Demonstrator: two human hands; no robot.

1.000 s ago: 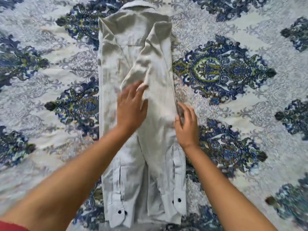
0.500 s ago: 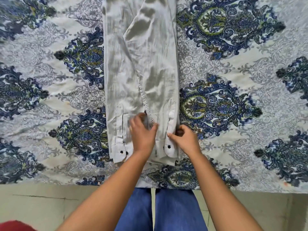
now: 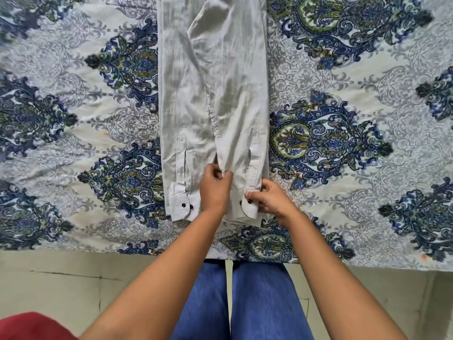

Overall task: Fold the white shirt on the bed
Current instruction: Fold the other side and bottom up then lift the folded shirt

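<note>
My hands have moved from mid-shirt down to the hem. Left hand (image 3: 214, 190) pinches the white shirt (image 3: 213, 94) edge; right hand (image 3: 272, 200) grips the cuff (image 3: 250, 207). Lengthwise fold comes next.

shirt (image 3: 210, 94): 1 | cuffs (image 3: 180, 207): 2 | hands (image 3: 214, 192): 2 | bed (image 3: 343, 143): 1

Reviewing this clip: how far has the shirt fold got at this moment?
Done: the white cotton shirt lies as a narrow strip on the blue paisley bedsheet, both sleeves laid lengthwise down it. In hand: the left hand pinches fabric near the bottom centre, and the right hand grips the right sleeve's buttoned cuff. Left: no crosswise fold is made yet; the strip lies full length.
</note>
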